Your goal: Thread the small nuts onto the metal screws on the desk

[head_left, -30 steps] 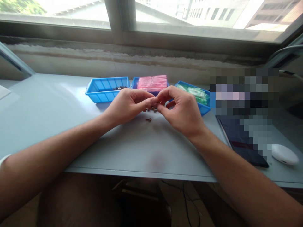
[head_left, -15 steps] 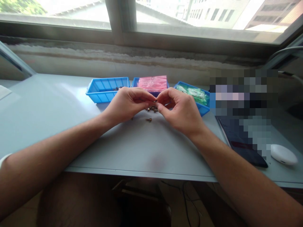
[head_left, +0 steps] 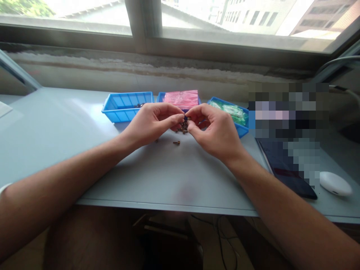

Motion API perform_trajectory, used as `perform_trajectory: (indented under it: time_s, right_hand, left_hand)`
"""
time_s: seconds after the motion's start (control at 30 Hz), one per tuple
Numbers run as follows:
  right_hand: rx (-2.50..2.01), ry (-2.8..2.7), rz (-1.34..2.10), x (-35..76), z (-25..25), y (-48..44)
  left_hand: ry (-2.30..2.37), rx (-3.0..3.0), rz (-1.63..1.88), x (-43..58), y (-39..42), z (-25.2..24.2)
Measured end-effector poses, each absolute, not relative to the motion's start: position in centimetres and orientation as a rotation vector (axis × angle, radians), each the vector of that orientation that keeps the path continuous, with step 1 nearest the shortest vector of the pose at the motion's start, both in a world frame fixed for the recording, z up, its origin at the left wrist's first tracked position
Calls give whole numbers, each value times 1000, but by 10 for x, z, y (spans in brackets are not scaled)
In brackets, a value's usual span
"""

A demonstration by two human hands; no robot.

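My left hand [head_left: 153, 122] is closed, thumb and forefinger pinched together above the table; whatever is between those fingertips is too small to make out. Close beside it, my right hand [head_left: 215, 127] pinches a small brass-coloured screw [head_left: 189, 118], mostly covered by the fingers. Beneath the fingertips lies a pile of similar brass-coloured screws [head_left: 184, 128], partly hidden by both hands. One loose screw [head_left: 176, 142] rests on its side on the table, nearer to me than the pile.
Behind my hands stand a blue bin [head_left: 126, 114] with dark small parts, another with pink plastic bags [head_left: 181, 98], and a third with green bags [head_left: 232, 112]. To the right lie a dark flat device [head_left: 281, 168] and a white mouse-shaped object [head_left: 336, 183]. The table's front edge [head_left: 168, 209] runs below.
The left thumb has lifted slightly and the fingertips of both hands have parted a little, showing more of the pile. The loose screw and the bins stay put.
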State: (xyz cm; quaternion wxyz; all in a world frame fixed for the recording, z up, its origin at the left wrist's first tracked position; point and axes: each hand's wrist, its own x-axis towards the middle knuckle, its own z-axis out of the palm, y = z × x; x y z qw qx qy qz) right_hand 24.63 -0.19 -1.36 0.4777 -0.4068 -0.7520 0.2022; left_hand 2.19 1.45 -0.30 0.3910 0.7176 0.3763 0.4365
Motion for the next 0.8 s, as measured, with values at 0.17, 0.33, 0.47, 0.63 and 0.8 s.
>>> perform_trajectory:
  time_s: [0.17,0.33,0.47,0.63,0.8]
  right_hand:
    - [-964,-1879,444,247,-11,-3]
    - [-953,-1913,453,246,-11,-3]
    - [-982,-1886,449,247,-9,-4]
    - [-991,-1891,523,247,-10,-4]
    - [-1005,-1903,521,246,-12,-3]
  left_hand:
    - [976,1913,1016,20,14,-1]
    - [979,1841,1059,21,14,-4]
    - [1014,1845,1099,21,15,-4]
    - [979,1906,1114,21,17,-7]
    - [961,1978,1130,20,17,-6]
